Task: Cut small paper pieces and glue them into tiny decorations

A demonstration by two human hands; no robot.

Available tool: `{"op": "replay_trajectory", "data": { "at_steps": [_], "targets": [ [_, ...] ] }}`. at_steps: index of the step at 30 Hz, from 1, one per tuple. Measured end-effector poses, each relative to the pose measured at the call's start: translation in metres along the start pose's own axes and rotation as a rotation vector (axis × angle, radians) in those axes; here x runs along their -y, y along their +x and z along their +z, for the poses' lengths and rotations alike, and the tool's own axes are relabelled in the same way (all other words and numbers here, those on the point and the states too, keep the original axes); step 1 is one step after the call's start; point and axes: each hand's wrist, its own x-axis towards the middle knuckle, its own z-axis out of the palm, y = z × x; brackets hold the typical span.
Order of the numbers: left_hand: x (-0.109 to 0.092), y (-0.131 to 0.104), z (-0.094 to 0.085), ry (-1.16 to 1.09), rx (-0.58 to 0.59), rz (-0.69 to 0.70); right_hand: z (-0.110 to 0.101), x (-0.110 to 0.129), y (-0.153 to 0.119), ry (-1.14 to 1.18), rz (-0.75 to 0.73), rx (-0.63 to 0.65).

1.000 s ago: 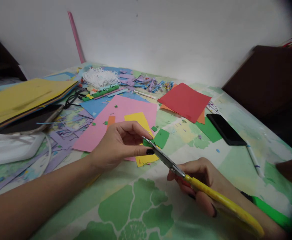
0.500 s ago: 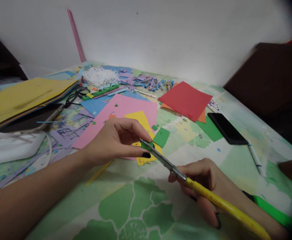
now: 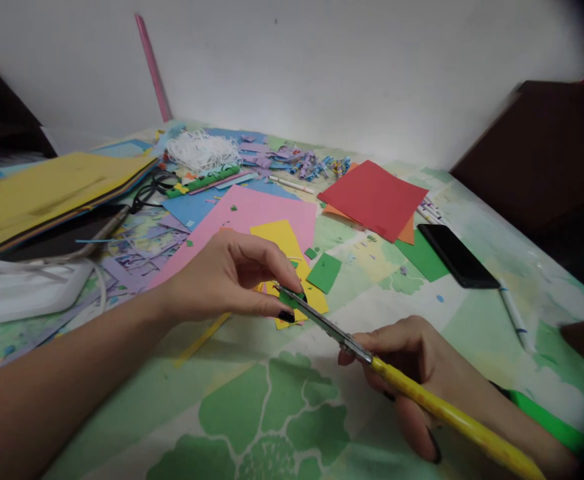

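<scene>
Between thumb and fingers, my left hand (image 3: 237, 273) pinches a small piece of green paper (image 3: 287, 299). My right hand (image 3: 417, 373) grips a pair of scissors (image 3: 422, 393) with yellow handles, and their metal blades lie across the green piece by my left fingertips. Part of that piece is hidden by the blades and fingers. Beneath my left hand lie a yellow paper strip (image 3: 278, 235) and a pink sheet (image 3: 252, 207). A green paper rectangle (image 3: 325, 272) rests just beyond the scissor tips.
At right are a red sheet (image 3: 375, 200), a black phone (image 3: 457, 255) and a white marker (image 3: 515, 313). A stack of yellow-topped paper (image 3: 57, 193) stands at left, near black glasses (image 3: 152, 190). White string (image 3: 202, 150) and curled paper scraps (image 3: 312, 165) lie at the back.
My left thumb and the green piece have shifted slightly left and down, with the scissor tips still across the piece. The rest of the view has moved only slightly.
</scene>
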Motion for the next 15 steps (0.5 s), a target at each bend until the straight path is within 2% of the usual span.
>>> {"op": "replay_trajectory", "data": {
  "at_steps": [5,8,12,15],
  "targets": [
    [0.004,0.0,0.005,-0.024,-0.13,0.07,0.006,0.0,0.004,-0.022,-0.011,-0.093],
    [0.007,0.001,0.01,-0.045,-0.201,0.047,0.007,-0.001,0.006,0.05,-0.066,-0.111],
    [0.007,0.001,0.014,-0.05,-0.215,-0.001,0.004,-0.004,0.005,0.042,-0.114,-0.098],
    [0.008,0.001,0.014,-0.054,-0.201,0.009,0.003,-0.004,0.003,-0.003,-0.092,-0.113]
  ]
}}
